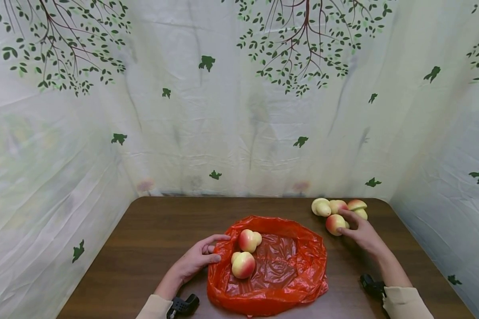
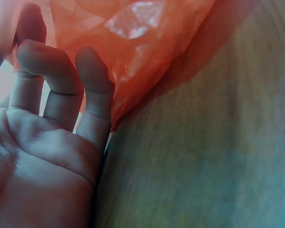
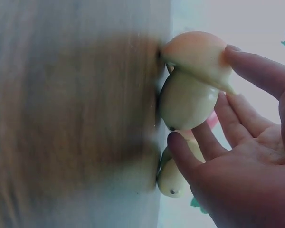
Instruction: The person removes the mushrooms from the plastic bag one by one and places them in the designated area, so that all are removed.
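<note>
An opened red plastic bag (image 1: 263,307) stands on the table with its rim spread wide. Two toy mushrooms with red-and-cream caps, one farther back (image 1: 246,240) and one nearer (image 1: 244,266), lie inside on its left. My left hand (image 1: 195,258) holds the bag's left rim, its fingers curled at the red film (image 2: 147,52) in the left wrist view. At the back right, my right hand (image 1: 362,234) grips another toy mushroom (image 1: 334,224) between thumb and fingers. Its cap (image 3: 199,52) and pale stem show in the right wrist view.
Behind the gripped one, three more toy mushrooms cluster near the table's back right corner: a pale one (image 1: 320,207), a reddish one (image 1: 337,206) and one with a wide cap (image 1: 358,206). The brown wooden table (image 1: 163,221) ends at a leaf-printed curtain (image 1: 239,133).
</note>
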A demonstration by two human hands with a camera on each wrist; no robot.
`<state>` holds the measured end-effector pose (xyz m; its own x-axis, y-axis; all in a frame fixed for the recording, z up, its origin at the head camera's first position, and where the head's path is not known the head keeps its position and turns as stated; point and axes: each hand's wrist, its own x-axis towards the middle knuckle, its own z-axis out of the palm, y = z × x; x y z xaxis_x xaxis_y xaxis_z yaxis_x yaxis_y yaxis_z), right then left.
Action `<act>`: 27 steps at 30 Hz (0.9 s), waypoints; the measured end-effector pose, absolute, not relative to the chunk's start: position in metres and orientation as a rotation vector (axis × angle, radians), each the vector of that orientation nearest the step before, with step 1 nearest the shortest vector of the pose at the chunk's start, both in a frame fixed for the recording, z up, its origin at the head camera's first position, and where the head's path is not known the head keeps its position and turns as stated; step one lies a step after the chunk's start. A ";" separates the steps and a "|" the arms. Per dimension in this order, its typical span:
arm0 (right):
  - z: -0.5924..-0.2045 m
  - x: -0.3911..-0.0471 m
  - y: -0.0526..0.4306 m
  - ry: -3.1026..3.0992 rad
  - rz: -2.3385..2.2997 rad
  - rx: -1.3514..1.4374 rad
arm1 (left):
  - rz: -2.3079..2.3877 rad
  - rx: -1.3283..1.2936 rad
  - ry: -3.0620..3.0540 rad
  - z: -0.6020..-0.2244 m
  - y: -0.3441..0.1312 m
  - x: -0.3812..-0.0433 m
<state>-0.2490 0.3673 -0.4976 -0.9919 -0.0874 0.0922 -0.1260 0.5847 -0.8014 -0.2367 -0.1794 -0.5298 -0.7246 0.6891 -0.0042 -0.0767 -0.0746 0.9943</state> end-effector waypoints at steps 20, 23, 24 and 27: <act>-0.481 -0.245 0.367 -2.611 1.524 0.261 | 1.850 0.643 1.679 -0.527 -0.178 -0.236; -0.475 -0.242 0.364 -2.598 1.500 0.284 | 1.855 0.654 1.671 -0.527 -0.178 -0.235; -0.473 -0.241 0.362 -2.600 1.494 0.292 | 1.858 0.658 1.667 -0.527 -0.178 -0.235; -0.466 -0.237 0.358 -2.617 1.477 0.302 | 1.863 0.662 1.654 -0.528 -0.178 -0.235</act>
<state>-0.2373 0.3575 -0.4656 -0.9727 -0.1136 0.2025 -0.2321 0.5034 -0.8323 -0.2349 -0.1781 -0.5275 -0.7233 0.6906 -0.0006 -0.0823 -0.0853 0.9929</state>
